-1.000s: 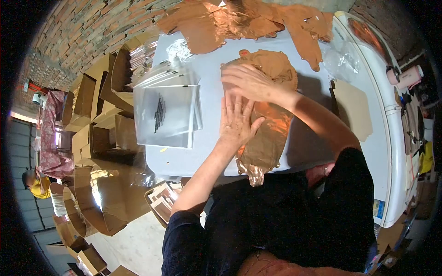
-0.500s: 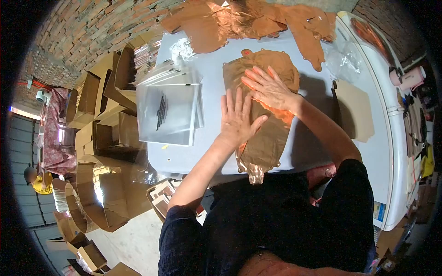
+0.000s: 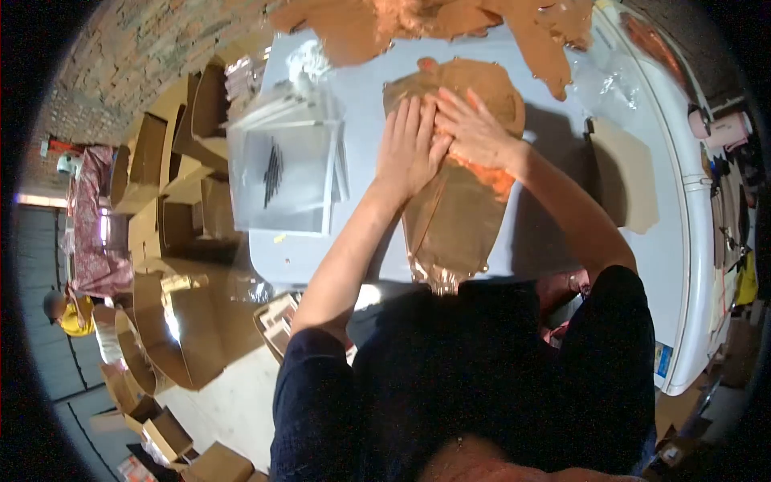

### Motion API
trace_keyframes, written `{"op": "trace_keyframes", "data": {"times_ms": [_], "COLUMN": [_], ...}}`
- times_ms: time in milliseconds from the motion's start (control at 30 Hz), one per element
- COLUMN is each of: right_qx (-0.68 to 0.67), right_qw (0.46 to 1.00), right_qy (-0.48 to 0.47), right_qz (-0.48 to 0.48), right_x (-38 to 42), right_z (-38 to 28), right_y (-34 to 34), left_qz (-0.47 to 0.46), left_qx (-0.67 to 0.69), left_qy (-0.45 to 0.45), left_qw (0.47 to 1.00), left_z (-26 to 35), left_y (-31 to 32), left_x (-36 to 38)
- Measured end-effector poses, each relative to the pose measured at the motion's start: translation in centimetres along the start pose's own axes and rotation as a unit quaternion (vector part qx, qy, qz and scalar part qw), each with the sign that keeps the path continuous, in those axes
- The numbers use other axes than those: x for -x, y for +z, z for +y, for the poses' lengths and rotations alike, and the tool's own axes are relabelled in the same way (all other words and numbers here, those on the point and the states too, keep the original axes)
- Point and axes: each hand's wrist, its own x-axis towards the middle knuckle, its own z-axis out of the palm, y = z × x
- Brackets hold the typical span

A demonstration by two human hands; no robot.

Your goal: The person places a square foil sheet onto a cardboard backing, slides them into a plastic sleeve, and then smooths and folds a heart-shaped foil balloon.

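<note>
A flat, shiny copper-coloured foil piece [image 3: 459, 229] lies lengthwise on the light table [image 3: 305, 261], its narrow end at the near edge. My left hand [image 3: 408, 149] rests flat on its upper left part, fingers stretched out. Beside it, my right hand [image 3: 480, 140] lies on the foil with fingers spread, its fingertips close to the left hand's. Orange light reflects off the foil under the right palm. Left of the foil is a stack of clear plastic sleeves [image 3: 301, 181] with dark markings.
More copper foil pieces [image 3: 345, 32] cover the table's far side. A tan card [image 3: 628, 177] and clear plastic [image 3: 606, 80] lie at the right. Open cardboard boxes [image 3: 181, 329] stand on the left. A person in yellow [image 3: 76, 316] is at the far left.
My left hand has slid up the foil and now lies beside my right hand. The table and its contents appear slightly higher in the view.
</note>
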Motion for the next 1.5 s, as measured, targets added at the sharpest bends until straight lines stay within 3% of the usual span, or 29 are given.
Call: {"op": "trace_keyframes", "data": {"times_ms": [67, 167, 267, 300, 367, 467, 567, 700, 800, 967, 1067, 1133, 1167, 1233, 1300, 1367, 1433, 1500], "right_qx": [0.016, 0.011, 0.090, 0.075, -0.038, -0.165, -0.213, -0.222, -0.200, -0.207, -0.276, -0.339, -0.329, -0.361, -0.349, -0.179, 0.074, 0.017], "right_qw": [1.000, 0.999, 0.995, 0.988, 0.989, 0.948, 0.941, 0.955, 0.961, 0.947, 0.916, 0.912, 0.935, 0.922, 0.873, 0.906, 0.924, 0.915], "right_qy": [0.002, 0.010, 0.000, -0.001, -0.050, -0.142, -0.208, -0.196, -0.181, -0.222, -0.290, -0.221, -0.128, 0.072, 0.252, 0.332, 0.324, 0.372], "right_qz": [0.019, 0.042, 0.051, 0.132, 0.136, 0.232, 0.160, -0.004, -0.058, -0.102, -0.018, 0.064, 0.021, 0.122, 0.227, 0.194, 0.191, 0.153], "right_x": [0.0, 0.3, 2.6, 3.6, 5.5, 7.8, 8.2, 6.9, 7.4, 10.4, 12.2, 11.8, 11.5, 11.1, 10.4, 9.7, 9.6, 7.8], "right_z": [0.2, 0.0, -1.0, -2.3, -4.2, -8.9, -12.5, -13.2, -14.3, -15.8, -15.9, -13.6, -11.4, -8.3, -5.2, -0.3, 3.3, 3.0], "right_y": [0.9, 0.8, -0.3, -1.1, -2.8, -4.5, -5.3, -4.7, -4.4, -3.9, -3.5, -6.1, -6.1, -6.5, -6.7, -4.7, -1.3, -2.0], "left_qz": [0.038, -0.015, -0.017, -0.026, -0.043, -0.057, -0.073, -0.078, -0.077, -0.075, -0.075, -0.078, -0.078, -0.087, -0.082, -0.076, -0.072, -0.071], "left_qx": [-0.012, -0.004, 0.001, -0.004, -0.014, -0.052, -0.057, -0.059, -0.053, -0.038, -0.040, -0.040, -0.039, -0.048, -0.046, -0.048, -0.052, -0.058], "left_qy": [0.022, -0.021, -0.030, -0.032, -0.037, -0.046, -0.049, -0.048, -0.052, -0.044, -0.037, -0.032, -0.030, -0.029, -0.026, -0.022, -0.016, -0.012], "left_qw": [0.999, 1.000, 0.999, 0.999, 0.998, 0.996, 0.994, 0.994, 0.994, 0.995, 0.996, 0.996, 0.996, 0.995, 0.995, 0.996, 0.996, 0.996], "left_z": [-0.1, 0.0, -0.1, -0.1, -0.2, 0.0, 0.2, 0.1, 0.2, 0.5, 0.5, 0.4, 0.4, 0.4, 0.4, 0.4, 0.4, 0.4], "left_y": [0.1, 0.0, 0.1, 0.2, 0.2, 0.7, 0.5, 0.4, 0.1, -0.5, -0.8, -0.8, -0.7, -0.9, -0.9, -0.8, -0.8, -0.9], "left_x": [0.2, 0.2, 0.4, 0.4, 0.3, 0.2, 0.2, 0.0, 0.0, -0.2, -0.3, -0.4, -0.3, -0.2, -0.2, -0.2, -0.1, -0.1]}}
